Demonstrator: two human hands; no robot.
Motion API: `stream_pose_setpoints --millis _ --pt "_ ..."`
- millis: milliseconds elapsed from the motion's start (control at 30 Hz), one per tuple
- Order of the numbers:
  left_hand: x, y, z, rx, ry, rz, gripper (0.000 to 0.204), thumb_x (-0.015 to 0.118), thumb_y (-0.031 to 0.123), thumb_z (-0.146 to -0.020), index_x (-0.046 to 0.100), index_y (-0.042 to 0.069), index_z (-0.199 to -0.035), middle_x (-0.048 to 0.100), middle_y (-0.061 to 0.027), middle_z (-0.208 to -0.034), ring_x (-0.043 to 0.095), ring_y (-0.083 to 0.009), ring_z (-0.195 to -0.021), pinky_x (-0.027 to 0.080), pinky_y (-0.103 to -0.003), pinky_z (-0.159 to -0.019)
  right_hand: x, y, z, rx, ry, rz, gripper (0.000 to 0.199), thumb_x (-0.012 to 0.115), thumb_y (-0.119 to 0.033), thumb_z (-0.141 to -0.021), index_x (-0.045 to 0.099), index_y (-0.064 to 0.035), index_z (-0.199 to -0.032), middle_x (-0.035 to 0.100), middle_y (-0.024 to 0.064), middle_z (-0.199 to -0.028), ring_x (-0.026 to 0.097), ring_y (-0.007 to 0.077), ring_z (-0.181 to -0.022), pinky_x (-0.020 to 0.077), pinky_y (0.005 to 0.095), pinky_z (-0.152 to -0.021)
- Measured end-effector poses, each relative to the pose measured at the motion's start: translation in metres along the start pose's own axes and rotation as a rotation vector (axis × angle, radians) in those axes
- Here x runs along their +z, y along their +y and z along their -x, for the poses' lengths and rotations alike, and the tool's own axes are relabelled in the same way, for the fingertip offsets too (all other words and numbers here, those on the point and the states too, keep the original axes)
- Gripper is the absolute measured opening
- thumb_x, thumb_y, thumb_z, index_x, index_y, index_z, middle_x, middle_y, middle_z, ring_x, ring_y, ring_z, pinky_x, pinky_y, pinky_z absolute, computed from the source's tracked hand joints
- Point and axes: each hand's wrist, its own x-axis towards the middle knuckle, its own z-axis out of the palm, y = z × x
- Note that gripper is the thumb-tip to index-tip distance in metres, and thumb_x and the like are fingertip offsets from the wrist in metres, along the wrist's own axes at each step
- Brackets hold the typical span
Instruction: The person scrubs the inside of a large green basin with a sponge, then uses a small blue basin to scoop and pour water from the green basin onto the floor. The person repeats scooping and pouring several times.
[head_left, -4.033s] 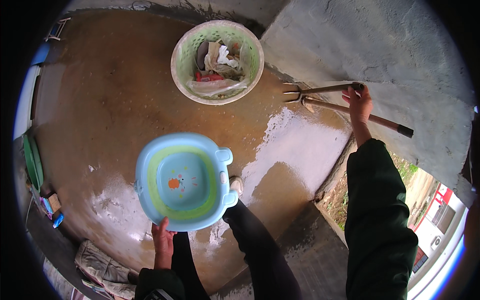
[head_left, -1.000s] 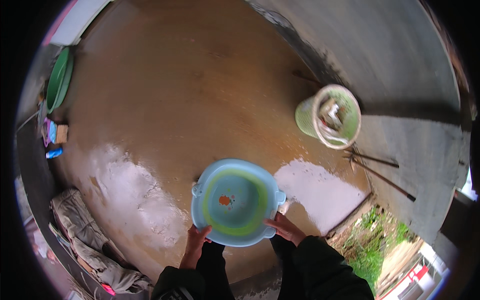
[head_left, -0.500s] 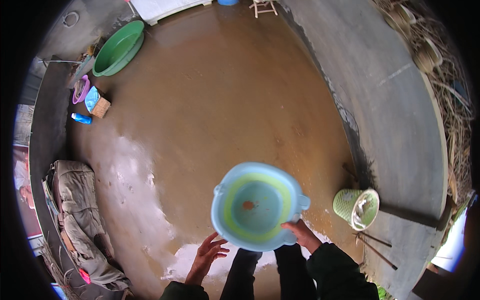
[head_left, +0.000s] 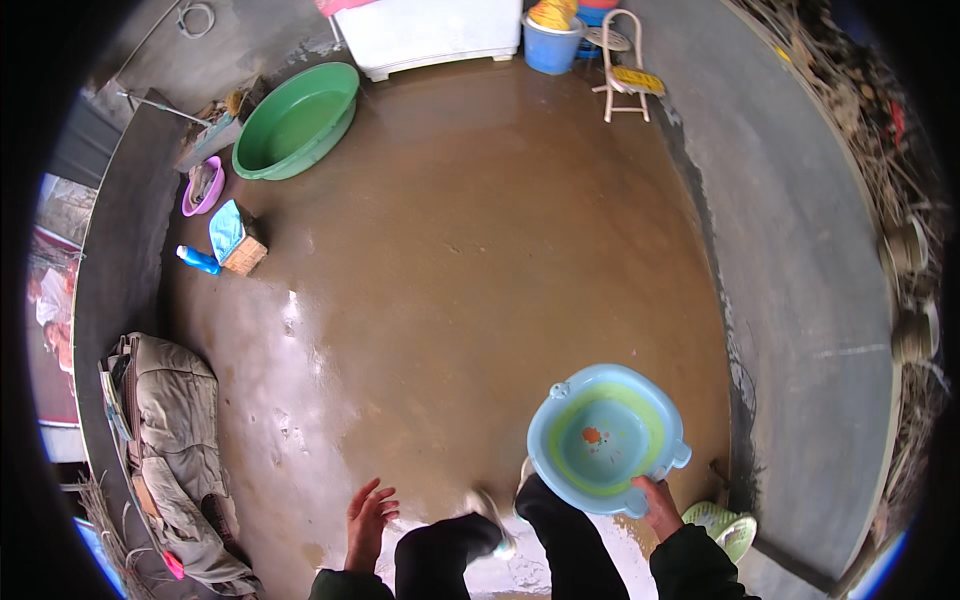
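A light blue plastic basin (head_left: pixel 551 468) with a green inner band hangs in front of me, right of centre. An orange patch (head_left: pixel 592 436) marks its bottom. My right hand (head_left: pixel 657 503) grips the basin by its near right rim, thumb over the edge. Off to the left, my left hand (head_left: pixel 371 510) is raised with fingers apart, holding nothing and clear of the basin. Below, my legs (head_left: pixel 560 540) in dark trousers and light shoes (head_left: pixel 490 520) show on the wet brown floor (head_left: pixel 450 270).
A green perforated basket (head_left: pixel 728 528) lies by the right wall. At far left stand a green tub (head_left: pixel 250 160), a purple basin (head_left: pixel 190 206), a small box (head_left: pixel 244 256) and a blue bottle (head_left: pixel 198 260). A padded grey-brown seat (head_left: pixel 178 400) lines the left; a chair (head_left: pixel 622 80) stands far right.
The basin has moved right and slightly nearer in my right hand. My left hand has dropped back to the left, away from it. The view has shifted, showing more of the far end.
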Motion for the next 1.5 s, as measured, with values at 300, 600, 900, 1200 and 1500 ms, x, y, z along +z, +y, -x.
stream_pose_setpoints --millis 300,600,900,1200,1500 --pt "-0.105 0.088 -0.069 -0.087 0.278 0.094 0.034 0.054 0.018 -0.093 0.049 0.004 -0.124 0.064 -0.0133 -0.098 0.064 -0.0215 -0.079 0.053 -0.034 -0.067 0.22 -0.087 -0.094 -0.011 -0.029 0.133 0.044 0.068 -0.008 -0.073 0.055 0.0008 -0.114 0.061 0.0066 -0.103 0.06 0.0189 -0.092 0.0504 0.0362 -0.078" --pt "-0.161 0.213 -0.15 -0.247 0.329 0.093 0.028 0.051 0.016 -0.095 0.051 0.004 -0.121 0.065 -0.0149 -0.096 0.065 -0.0231 -0.078 0.054 -0.035 -0.067 0.421 -0.154 -0.139 -0.105 0.016 0.068 0.039 0.068 -0.011 -0.074 0.056 0.0001 -0.11 0.06 0.005 -0.099 0.058 0.0167 -0.089 0.0472 0.0342 -0.078" --pt "-0.124 0.348 -0.28 -0.209 0.238 0.055 0.029 0.051 0.013 -0.095 0.053 0.002 -0.121 0.065 -0.0146 -0.097 0.065 -0.0221 -0.079 0.054 -0.034 -0.07 0.493 -0.199 -0.185 -0.15 0.097 0.134 0.039 0.063 -0.009 -0.078 0.054 -0.0024 -0.115 0.059 0.0055 -0.103 0.058 0.0178 -0.096 0.0469 0.0329 -0.083" --pt "-0.086 0.528 -0.461 -0.156 0.204 0.047 0.031 0.051 0.012 -0.095 0.051 0.001 -0.124 0.065 -0.0152 -0.1 0.066 -0.0224 -0.082 0.054 -0.034 -0.073 0.637 -0.272 -0.269 -0.164 0.133 0.121 0.044 0.063 -0.007 -0.076 0.053 -0.0001 -0.119 0.058 0.0071 -0.11 0.057 0.019 -0.101 0.0455 0.0325 -0.086" --pt "-0.108 0.634 -0.572 -0.105 0.29 0.095 0.032 0.052 0.015 -0.095 0.052 0.003 -0.124 0.064 -0.011 -0.101 0.064 -0.0208 -0.09 0.053 -0.035 -0.077 0.9 -0.362 -0.419 -0.276 -0.014 0.368 0.048 0.065 -0.006 -0.076 0.05 0.0025 -0.12 0.057 0.007 -0.112 0.055 0.0174 -0.101 0.0434 0.0328 -0.088"
